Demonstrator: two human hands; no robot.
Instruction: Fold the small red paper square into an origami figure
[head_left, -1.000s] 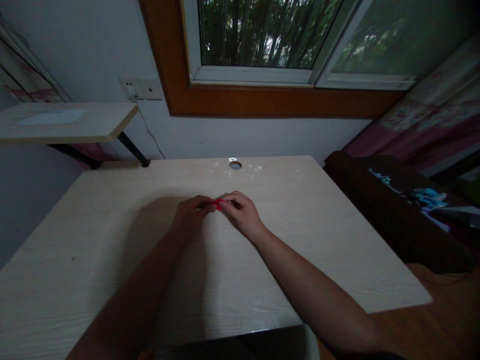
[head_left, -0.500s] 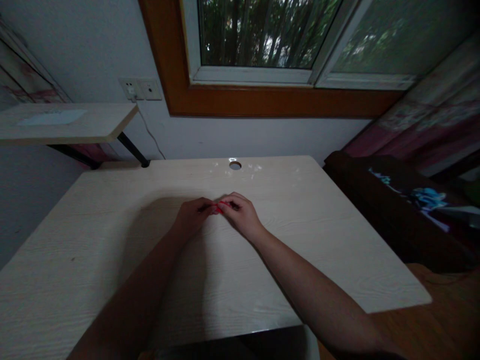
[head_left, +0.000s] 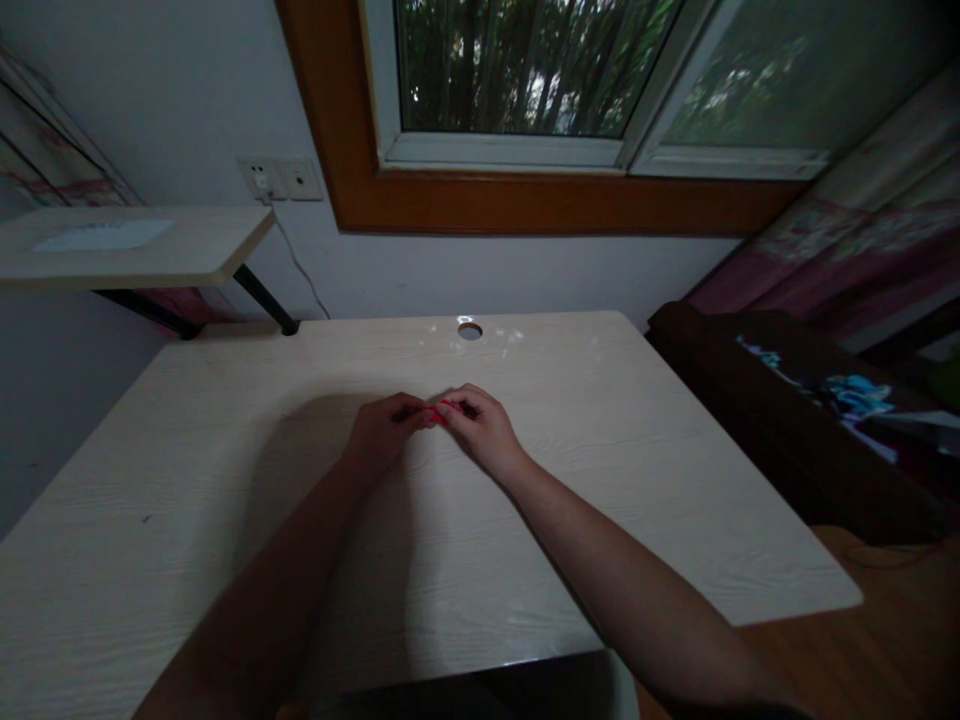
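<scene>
A small, thin red thing [head_left: 437, 413], perhaps a strip or cord, is pinched between my two hands over the middle of the desk. Its exact kind is too small to make out. My left hand [head_left: 384, 428] has its fingers closed on the left end. On the other side, my right hand [head_left: 481, 424] grips it between thumb and fingers. The fingertips of both hands nearly meet and hide most of the red thing.
The pale wood-grain desk [head_left: 630, 500] has a round cable hole [head_left: 470, 331] near its back edge. A raised shelf [head_left: 150, 255] with a paper sheet [head_left: 105, 235] stands at the left. Dark brown furniture [head_left: 750, 420] with blue cloth [head_left: 859, 397] lies beyond the right edge.
Only the slightest shift shows at the fingertips around the red thing. Both arms stay in the same place.
</scene>
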